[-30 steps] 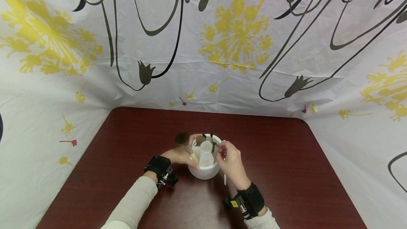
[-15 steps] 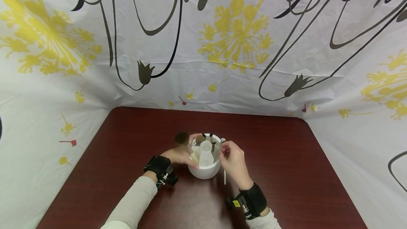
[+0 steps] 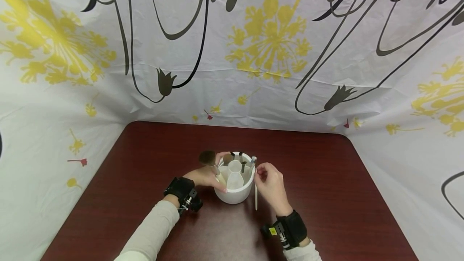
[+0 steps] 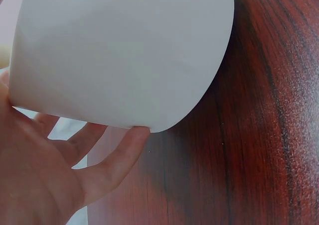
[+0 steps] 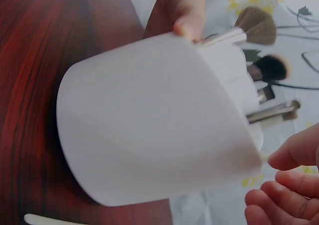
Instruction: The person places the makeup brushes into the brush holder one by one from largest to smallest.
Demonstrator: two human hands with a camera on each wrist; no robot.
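A white round makeup brush holder point(image 3: 233, 197) stands on the table, its inside divided into compartments. My left hand point(image 3: 206, 177) grips it from the left, fingers spread around its wall in the left wrist view. A large fluffy brush point(image 3: 208, 158) leans out over that hand. Several smaller brushes point(image 5: 271, 68) poke out at the back and right. My right hand point(image 3: 270, 182) is just right of the rim, fingers loosely curled, with nothing seen held. Near it, a silver-tipped brush point(image 3: 253, 161) leans at the right rim. One pale stick-like handle point(image 3: 256, 198) lies beside the holder.
The dark red-brown table point(image 3: 163, 140) has rounded far corners. A white cloth point(image 3: 217, 63) with yellow and grey flower patterns hangs behind and at the sides.
My right hand has drawn away from the holder to the right and let go of the silver-tipped brush, now leaning at the rim. The left hand stays put.
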